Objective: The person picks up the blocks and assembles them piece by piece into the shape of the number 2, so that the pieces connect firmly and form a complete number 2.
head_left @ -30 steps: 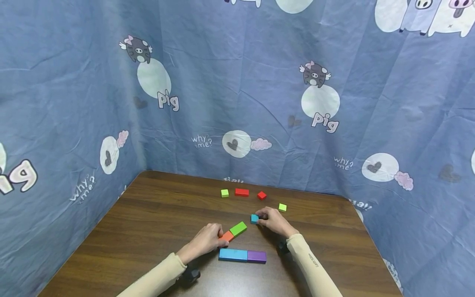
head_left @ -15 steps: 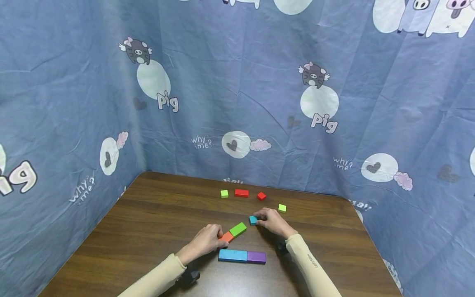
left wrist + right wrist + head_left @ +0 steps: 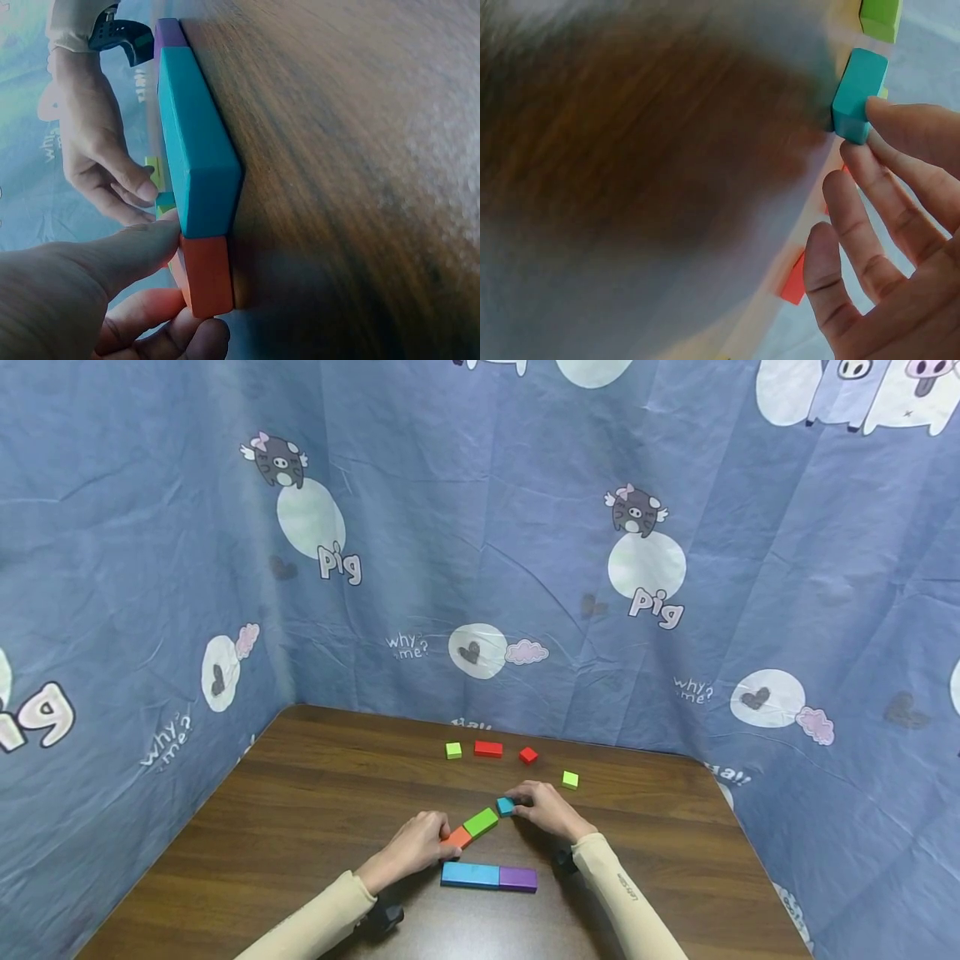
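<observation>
In the head view my left hand (image 3: 412, 845) pinches an orange block (image 3: 459, 837) between thumb and fingers; the left wrist view shows the orange block (image 3: 210, 277) up close. A green block (image 3: 481, 822) lies end to end with it, forming a slanted row. My right hand (image 3: 549, 810) pinches a small teal block (image 3: 505, 807) just off the green block's far end. The right wrist view shows thumb and index finger on the teal block (image 3: 861, 86), other fingers spread. Nearer me, a long blue block (image 3: 470, 875) sits against a purple block (image 3: 518, 879).
Toward the back of the wooden table (image 3: 337, 777) lie a yellow-green cube (image 3: 453, 751), a red oblong block (image 3: 488, 749) and a red cube (image 3: 528, 756). Another yellow-green cube (image 3: 571, 780) is just beyond my right hand. A blue patterned curtain (image 3: 480, 568) hangs behind.
My right hand has slid the teal block left and slightly toward me, narrowing its gap to the green block. The left hand and the orange block stay put.
</observation>
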`<move>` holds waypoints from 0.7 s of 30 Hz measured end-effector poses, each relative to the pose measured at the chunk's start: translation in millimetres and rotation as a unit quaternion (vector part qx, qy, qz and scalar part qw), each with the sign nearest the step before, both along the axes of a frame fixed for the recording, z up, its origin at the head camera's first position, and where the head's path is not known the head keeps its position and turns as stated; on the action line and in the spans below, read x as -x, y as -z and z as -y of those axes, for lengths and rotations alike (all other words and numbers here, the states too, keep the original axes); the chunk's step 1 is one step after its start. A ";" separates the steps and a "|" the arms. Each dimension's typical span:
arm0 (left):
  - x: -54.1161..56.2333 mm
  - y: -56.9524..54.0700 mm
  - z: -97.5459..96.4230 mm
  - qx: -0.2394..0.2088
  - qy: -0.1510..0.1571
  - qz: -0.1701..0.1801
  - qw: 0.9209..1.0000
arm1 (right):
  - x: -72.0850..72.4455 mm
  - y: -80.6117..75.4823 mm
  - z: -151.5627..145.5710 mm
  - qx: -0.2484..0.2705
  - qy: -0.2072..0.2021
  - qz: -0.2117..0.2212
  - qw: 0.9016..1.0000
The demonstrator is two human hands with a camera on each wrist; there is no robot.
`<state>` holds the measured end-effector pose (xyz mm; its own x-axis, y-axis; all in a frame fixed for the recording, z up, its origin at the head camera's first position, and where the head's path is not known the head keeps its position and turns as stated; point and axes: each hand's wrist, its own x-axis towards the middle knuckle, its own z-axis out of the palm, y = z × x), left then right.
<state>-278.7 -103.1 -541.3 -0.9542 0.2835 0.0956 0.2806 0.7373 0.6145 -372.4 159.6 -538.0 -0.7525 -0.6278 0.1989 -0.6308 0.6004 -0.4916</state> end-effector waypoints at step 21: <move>0.1 -0.4 -0.8 0.003 -0.006 0.009 1.000 | -3.1 1.4 8.2 0.004 0.010 0.031 0.999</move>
